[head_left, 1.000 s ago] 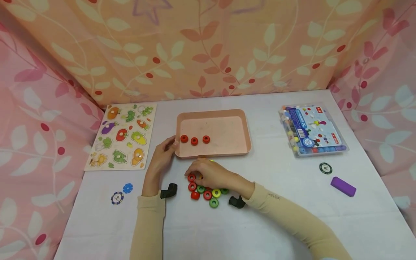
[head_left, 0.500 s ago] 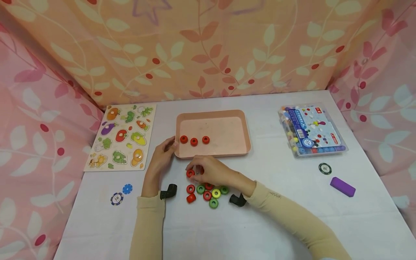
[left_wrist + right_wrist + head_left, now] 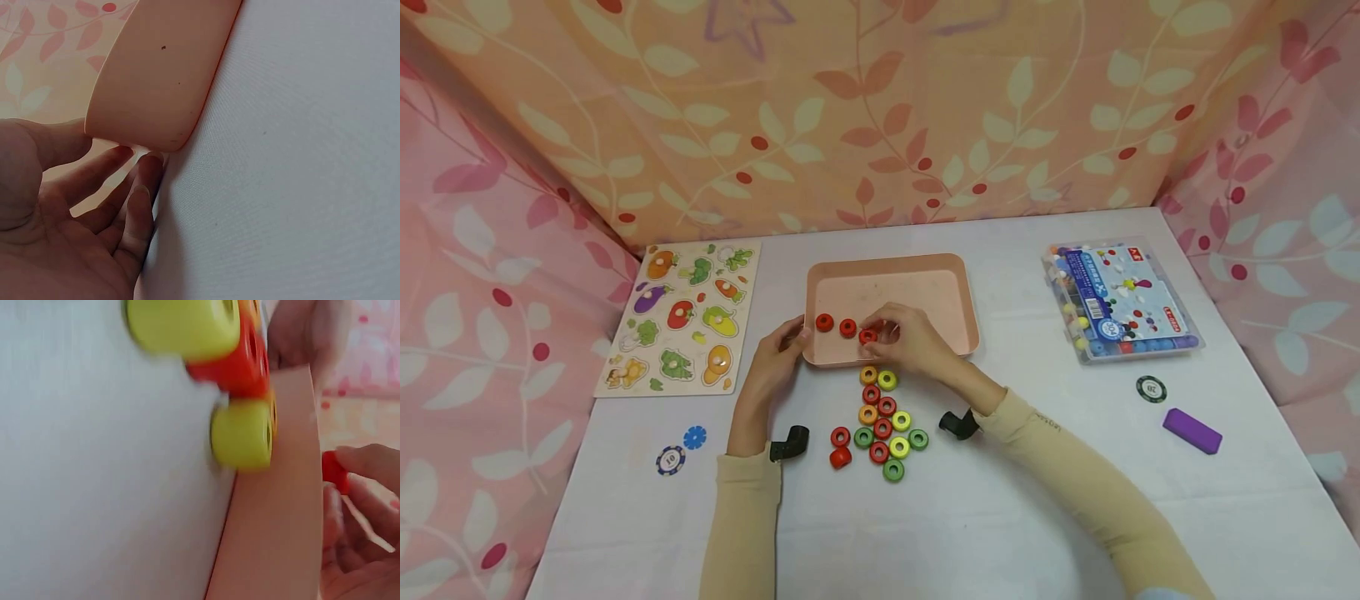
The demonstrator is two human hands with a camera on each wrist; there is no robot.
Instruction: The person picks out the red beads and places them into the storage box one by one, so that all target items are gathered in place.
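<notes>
My left hand (image 3: 779,352) holds the left end of a pink tray (image 3: 917,265), thumb at the rim and fingers against the outer wall (image 3: 156,81). Over the tray's front, my right hand (image 3: 912,337) pinches a red bead (image 3: 867,336) between thumb and fingers; the right wrist view also shows this red bead (image 3: 335,472). Two red beads lie in the tray, one being the left bead (image 3: 824,322). A third, seen there before, is hidden by my fingers. In front of the tray lie several ring-shaped beads (image 3: 882,428), red, green, yellow and orange.
A vegetable puzzle board (image 3: 677,317) lies at left, with a poker chip (image 3: 671,460) and blue flower disc (image 3: 695,437) before it. At right are a clear bead box (image 3: 1123,300), a green-rimmed chip (image 3: 1151,388) and a purple block (image 3: 1192,431).
My right hand has picked a red bead from the pile and carried it up over the tray, uncovering more beads. A red bead at the pile's left shifted slightly. My left hand stays put.
</notes>
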